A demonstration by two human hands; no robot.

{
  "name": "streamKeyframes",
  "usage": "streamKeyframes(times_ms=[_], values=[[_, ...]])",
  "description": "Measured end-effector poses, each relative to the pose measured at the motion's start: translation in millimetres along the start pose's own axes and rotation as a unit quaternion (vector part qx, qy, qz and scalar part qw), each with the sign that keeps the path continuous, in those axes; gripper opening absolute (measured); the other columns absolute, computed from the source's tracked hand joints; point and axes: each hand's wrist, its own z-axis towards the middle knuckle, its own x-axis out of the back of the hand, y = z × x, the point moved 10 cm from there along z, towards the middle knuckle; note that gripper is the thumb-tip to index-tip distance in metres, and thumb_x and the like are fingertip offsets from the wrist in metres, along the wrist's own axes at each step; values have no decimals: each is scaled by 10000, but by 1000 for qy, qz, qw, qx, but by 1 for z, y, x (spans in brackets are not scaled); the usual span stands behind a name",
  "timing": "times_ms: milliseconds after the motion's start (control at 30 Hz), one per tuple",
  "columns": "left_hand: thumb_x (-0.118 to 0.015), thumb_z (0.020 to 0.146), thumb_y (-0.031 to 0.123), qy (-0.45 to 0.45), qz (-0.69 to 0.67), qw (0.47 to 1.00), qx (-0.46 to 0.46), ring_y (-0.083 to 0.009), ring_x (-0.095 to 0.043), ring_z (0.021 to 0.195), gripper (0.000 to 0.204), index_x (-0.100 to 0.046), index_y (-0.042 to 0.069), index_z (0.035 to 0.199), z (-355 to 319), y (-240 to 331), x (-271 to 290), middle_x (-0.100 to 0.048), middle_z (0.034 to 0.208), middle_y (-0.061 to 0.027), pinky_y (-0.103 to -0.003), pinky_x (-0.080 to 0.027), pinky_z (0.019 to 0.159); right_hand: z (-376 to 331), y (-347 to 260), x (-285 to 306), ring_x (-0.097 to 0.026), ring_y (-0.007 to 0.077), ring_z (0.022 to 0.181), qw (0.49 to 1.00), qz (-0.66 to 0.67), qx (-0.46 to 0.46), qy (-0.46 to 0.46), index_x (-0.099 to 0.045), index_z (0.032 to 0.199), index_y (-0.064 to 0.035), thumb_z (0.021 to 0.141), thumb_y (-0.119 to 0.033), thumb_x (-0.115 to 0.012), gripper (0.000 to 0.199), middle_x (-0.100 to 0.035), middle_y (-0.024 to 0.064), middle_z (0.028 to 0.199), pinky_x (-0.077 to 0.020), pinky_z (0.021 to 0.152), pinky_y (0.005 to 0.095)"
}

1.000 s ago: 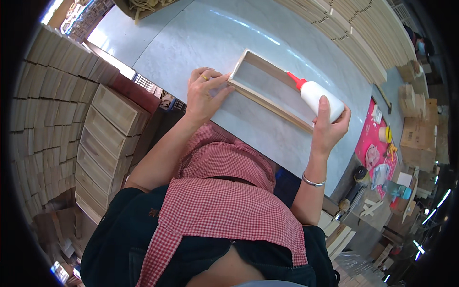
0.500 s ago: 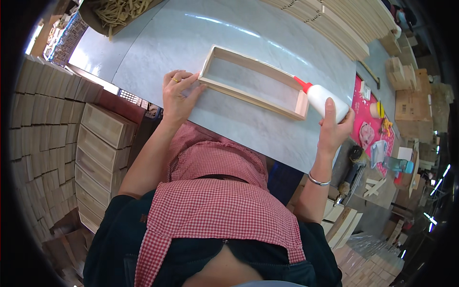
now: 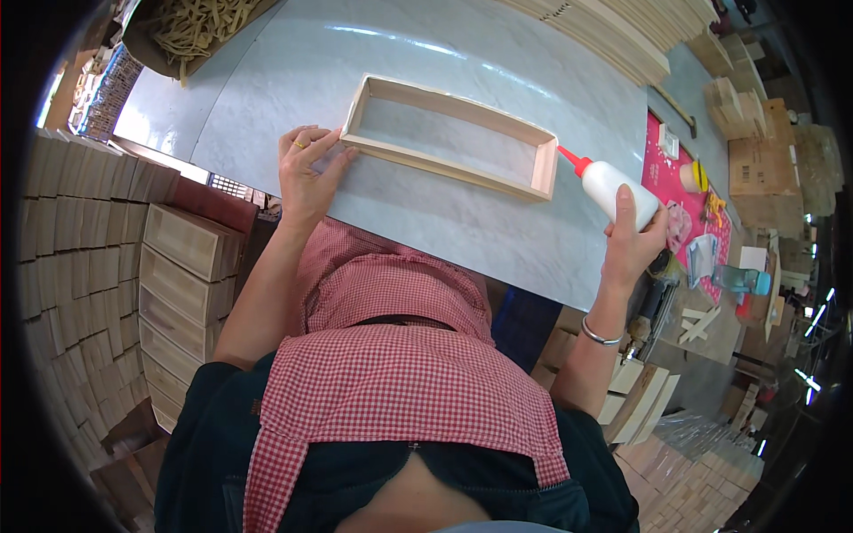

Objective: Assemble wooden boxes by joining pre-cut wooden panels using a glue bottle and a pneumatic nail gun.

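A long rectangular wooden frame (image 3: 444, 169) stands on the pale marbled tabletop (image 3: 426, 218), its open middle showing the table. My left hand (image 3: 309, 178), with a ring on one finger, pinches the frame's near left corner between thumb and fingers. In my right hand (image 3: 633, 240) is a white squeeze glue bottle (image 3: 613, 188) with a red nozzle, held tilted. Its tip points up and left, just beyond the frame's right end. Whether the tip touches the wood I cannot tell.
Wooden strips (image 3: 613, 40) are stacked along the far right. A box of thin wood strips (image 3: 200, 31) sits at the far left. Left of the table rise stacked wooden boxes (image 3: 182, 244). A hammer (image 3: 675, 111) and a pink mat (image 3: 657, 160) with small items lie rightward.
The glue bottle's nozzle has moved right relative to the frame, from over its right end to just outside it. My left hand keeps hold of the same corner.
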Motion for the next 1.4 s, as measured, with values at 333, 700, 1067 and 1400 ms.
streamKeyframes(times_ms=[333, 700, 1067, 1400], values=[[-814, 808, 155, 0, -9, 1000, 5, -252, -516, 1126, 298, -784, 91, 1097, -1, -4, 0, -692, 1032, -33, -352, -464, 964, -38, -7, 29, -554, 158, 668, 998, 20, -44, -36, -570, 1134, 20, 865, -283, -764, 449, -628, 132, 955, -442, 466, 250], [-806, 795, 189, 27, -7, 1000, -11, -219, -543, 1085, 271, -800, 133, 1060, -3, -8, 0, -709, 973, 26, -357, -394, 956, -99, -72, -107, -580, 157, 653, 955, 210, -59, -200, -538, 1186, -9, 869, -246, -736, 443, -611, 133, 995, -465, 477, 227], [-798, 805, 211, 25, -6, 1000, -11, -215, -524, 1113, 290, -796, 151, 1088, -4, -10, 1, -705, 1006, 37, -369, -373, 972, -111, -107, -176, -624, 204, 843, 950, 181, 60, -246, -526, 1159, -10, 878, -311, -779, 484, -613, 135, 1017, -524, 575, 263], [-801, 811, 220, 24, -5, 1000, -10, -209, -526, 1108, 281, -797, 151, 1084, -3, -8, 2, -705, 1000, 37, -363, -379, 962, -91, -84, -114, -602, 181, 750, 974, 116, 10, -196, -541, 1152, -2, 882, -277, -772, 450, -614, 136, 1008, -498, 527, 259]])
